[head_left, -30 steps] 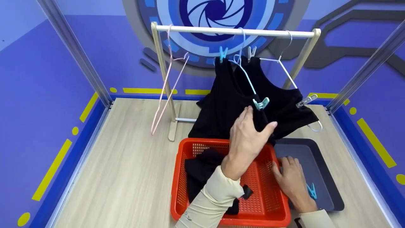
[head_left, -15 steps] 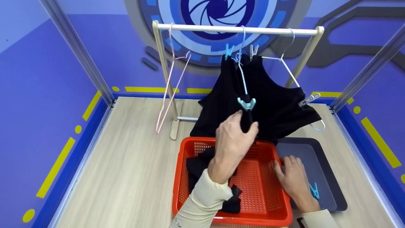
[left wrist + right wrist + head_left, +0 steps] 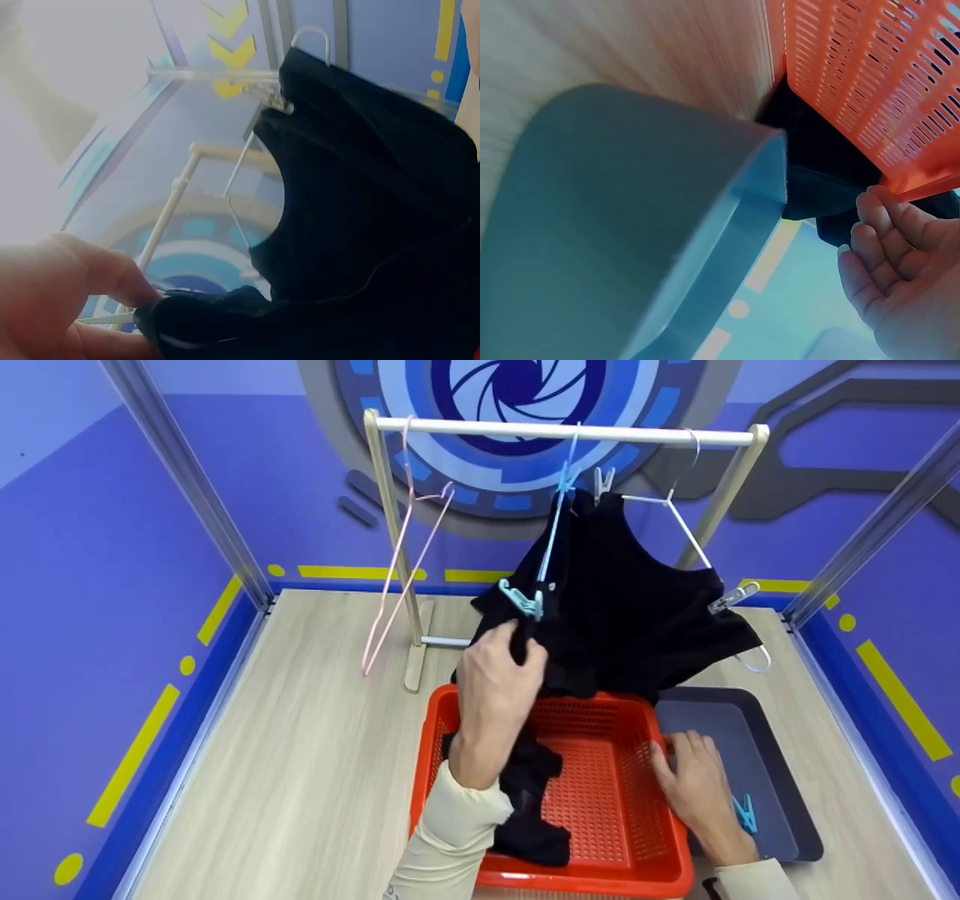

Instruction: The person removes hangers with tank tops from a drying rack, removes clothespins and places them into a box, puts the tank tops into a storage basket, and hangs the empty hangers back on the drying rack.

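Observation:
In the head view a black sleeveless top [image 3: 566, 652] hangs from a light-blue hanger [image 3: 552, 536] on the rack. A blue clothespin [image 3: 566, 480] clips its far strap, and a mint clothespin [image 3: 523, 600] its near strap. Just below the mint clothespin, my left hand [image 3: 495, 682] pinches the fabric; the left wrist view shows thumb and finger on the black cloth [image 3: 202, 319]. My right hand [image 3: 694, 784] rests at the right rim of the red basket [image 3: 667, 825], its fingers loose in the right wrist view.
Behind, another black top [image 3: 645, 600] hangs on a white hanger, with a clear clothespin [image 3: 733, 598] at its shoulder. A pink hanger [image 3: 394, 592] hangs at left on the wooden rack [image 3: 480, 427]. Black clothing [image 3: 532, 810] lies in the basket. A grey tray [image 3: 780, 780] holds a blue clothespin [image 3: 744, 814].
My left hand has swung left, taking the near strap and mint clothespin with it, so the blue hanger has turned. The right hand has stayed at the basket rim.

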A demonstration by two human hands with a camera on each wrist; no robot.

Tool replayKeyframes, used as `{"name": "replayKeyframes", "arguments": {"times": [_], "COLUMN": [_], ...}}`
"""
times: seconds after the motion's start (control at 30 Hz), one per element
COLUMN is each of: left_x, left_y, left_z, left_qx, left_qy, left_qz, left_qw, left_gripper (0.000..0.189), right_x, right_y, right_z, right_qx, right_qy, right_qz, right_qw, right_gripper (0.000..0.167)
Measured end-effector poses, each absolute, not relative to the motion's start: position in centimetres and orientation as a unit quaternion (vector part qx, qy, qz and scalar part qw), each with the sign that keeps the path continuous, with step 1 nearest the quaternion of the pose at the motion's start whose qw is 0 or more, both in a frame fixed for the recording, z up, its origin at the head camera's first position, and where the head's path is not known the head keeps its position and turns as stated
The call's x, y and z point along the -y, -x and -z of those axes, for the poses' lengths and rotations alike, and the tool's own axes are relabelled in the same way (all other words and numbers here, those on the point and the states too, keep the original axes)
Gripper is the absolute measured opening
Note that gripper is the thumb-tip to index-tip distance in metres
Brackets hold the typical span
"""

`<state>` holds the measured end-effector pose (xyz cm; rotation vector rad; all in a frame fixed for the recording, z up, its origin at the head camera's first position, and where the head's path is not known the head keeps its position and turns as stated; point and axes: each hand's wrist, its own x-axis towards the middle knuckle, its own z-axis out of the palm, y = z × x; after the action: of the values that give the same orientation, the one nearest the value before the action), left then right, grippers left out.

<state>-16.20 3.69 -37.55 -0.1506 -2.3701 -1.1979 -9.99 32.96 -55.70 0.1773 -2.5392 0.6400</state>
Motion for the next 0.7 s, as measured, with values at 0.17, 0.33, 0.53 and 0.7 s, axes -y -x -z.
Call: {"name": "replayKeyframes", "arguments": {"times": [0.17,0.33,0.53,0.7], "left_x": [-2.8,-2.2,-1.3,-0.9], "left_y": [17.0,17.8,18.8,19.3], "left_z": [37.1,36.9,36.9,36.8], "left_qx": [0.878,0.883,0.886,0.882], "left_qy": [0.051,0.059,0.066,0.057], "left_qz": [0.418,0.405,0.391,0.388], "left_qw": [0.229,0.228,0.241,0.261], "left_gripper": [0.031,0.025,0.021,0.017], "right_x": [-33.0,-32.9,-32.9,-32.9], "right_y": [9.9,9.8,9.8,9.8], "right_z": [55.7,55.8,55.8,55.8], "right_qx": [0.934,0.934,0.935,0.937], "right_qy": [-0.061,-0.059,-0.055,-0.05], "right_qz": [-0.244,-0.246,-0.247,-0.24], "right_qw": [0.253,0.252,0.249,0.249], "right_gripper": [0.011,0.012,0.012,0.011]}}
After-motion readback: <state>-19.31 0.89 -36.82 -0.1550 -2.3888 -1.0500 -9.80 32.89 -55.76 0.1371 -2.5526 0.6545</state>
